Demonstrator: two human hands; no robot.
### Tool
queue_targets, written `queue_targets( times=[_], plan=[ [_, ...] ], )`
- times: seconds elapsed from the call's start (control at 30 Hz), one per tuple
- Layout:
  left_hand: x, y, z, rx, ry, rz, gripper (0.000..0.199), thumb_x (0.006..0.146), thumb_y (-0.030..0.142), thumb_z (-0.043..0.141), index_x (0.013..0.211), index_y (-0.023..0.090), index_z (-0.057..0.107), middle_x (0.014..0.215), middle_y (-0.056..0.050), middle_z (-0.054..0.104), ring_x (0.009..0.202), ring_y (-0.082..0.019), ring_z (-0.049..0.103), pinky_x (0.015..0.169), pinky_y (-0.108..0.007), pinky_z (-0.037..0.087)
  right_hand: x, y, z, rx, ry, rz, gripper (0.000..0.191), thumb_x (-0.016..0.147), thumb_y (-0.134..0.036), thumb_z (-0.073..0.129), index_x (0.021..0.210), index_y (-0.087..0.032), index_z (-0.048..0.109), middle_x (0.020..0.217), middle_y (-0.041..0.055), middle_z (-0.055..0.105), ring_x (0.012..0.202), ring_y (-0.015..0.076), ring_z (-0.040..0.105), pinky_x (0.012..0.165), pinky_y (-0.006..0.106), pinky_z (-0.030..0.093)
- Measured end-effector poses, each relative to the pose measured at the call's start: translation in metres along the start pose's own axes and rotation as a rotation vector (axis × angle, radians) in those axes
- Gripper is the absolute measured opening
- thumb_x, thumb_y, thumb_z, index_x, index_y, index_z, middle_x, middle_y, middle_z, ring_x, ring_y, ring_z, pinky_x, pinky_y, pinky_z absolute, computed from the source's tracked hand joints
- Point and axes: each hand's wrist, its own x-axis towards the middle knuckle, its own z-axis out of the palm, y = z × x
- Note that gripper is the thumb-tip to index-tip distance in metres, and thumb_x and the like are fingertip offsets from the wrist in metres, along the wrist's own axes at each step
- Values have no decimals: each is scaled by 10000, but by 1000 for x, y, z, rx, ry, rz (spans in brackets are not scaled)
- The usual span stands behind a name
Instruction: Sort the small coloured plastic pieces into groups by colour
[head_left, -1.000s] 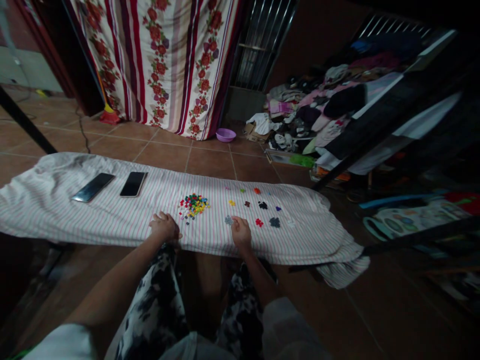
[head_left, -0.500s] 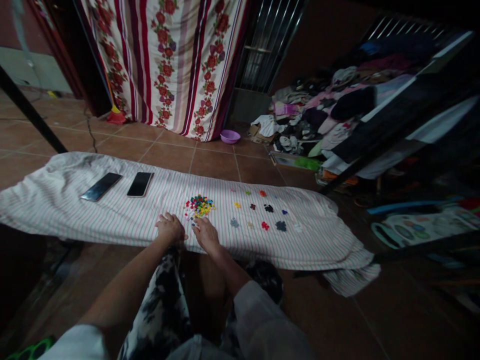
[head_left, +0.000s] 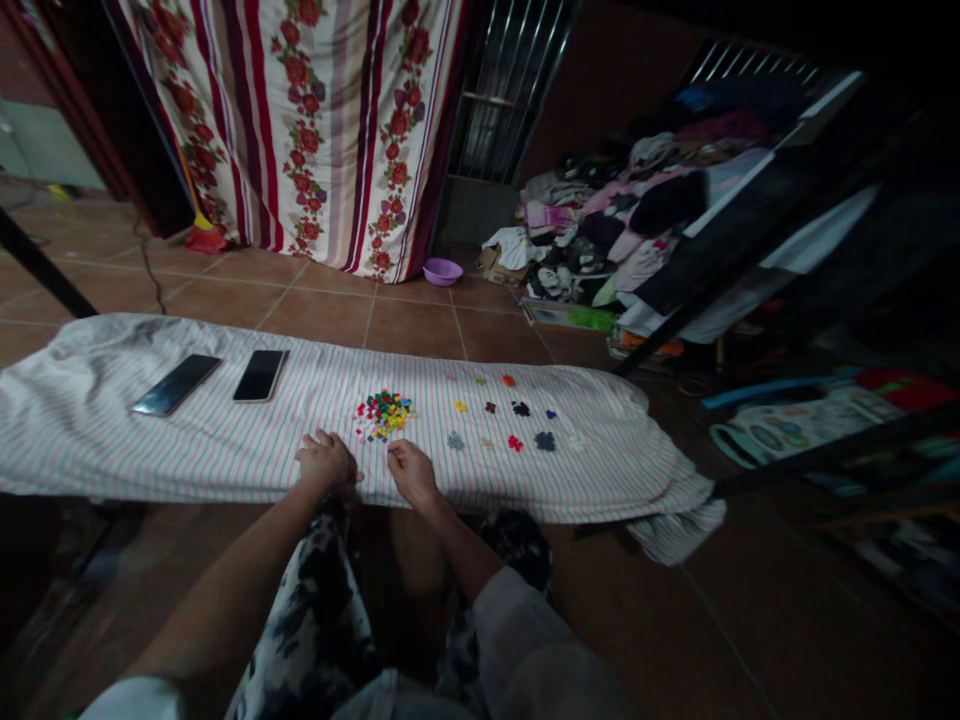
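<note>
My right hand hovers just right of a mixed heap of small coloured pieces. Its thumb and fingertips are pinched on what looks like a small dark piece, too small to make out fully. Left of the heap's near side, my left hand rests on the striped cloth, fingers apart and holding nothing. To the right lie little groups sorted by colour, among them grey pieces, red pieces, dark grey pieces, black pieces and yellow pieces.
Two phones lie on the left of the striped cloth: a dark phone and a light-edged phone. Beyond, on the tiled floor, stand a purple basin and a heap of clothes. A floral curtain hangs behind.
My right hand has drawn slightly away from the heap to the right, its fingers now closer together. My left hand stays on the cloth. The whole view has shifted a little.
</note>
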Motion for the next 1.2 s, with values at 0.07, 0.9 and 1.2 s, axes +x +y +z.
queue_targets(
  times=[0.07, 0.9, 1.2],
  plan=[
    [2, -1, 4, 4, 18, 4, 1011, 747, 614, 594, 1487, -16, 319, 1522, -373, 310, 1382, -501, 350, 955, -541, 427, -3, 9, -7, 100, 35, 55, 181, 845, -173, 535, 951, -243, 664, 854, -6, 716, 767, 143, 668, 750, 249, 518],
    [4, -4, 5, 80, -4, 35, 885, 789, 562, 538, 1441, -13, 368, 1448, -369, 382, 1360, -500, 391, 970, -522, 419, -32, 194, -211, -172, 632, 462, 335, 770, -281, 438, 909, -173, 722, 949, 113, 745, 930, 249, 661, 899, 359, 490],
    [7, -5, 11, 52, 62, 28, 832, 737, 527, 598, 1372, 8, 455, 1339, -330, 475, 1262, -469, 476, 931, -509, 428, -9, 204, -224, -211, 562, 539, 323, 789, -207, 448, 916, -192, 744, 945, 87, 748, 974, 225, 667, 936, 329, 476]
  ],
)
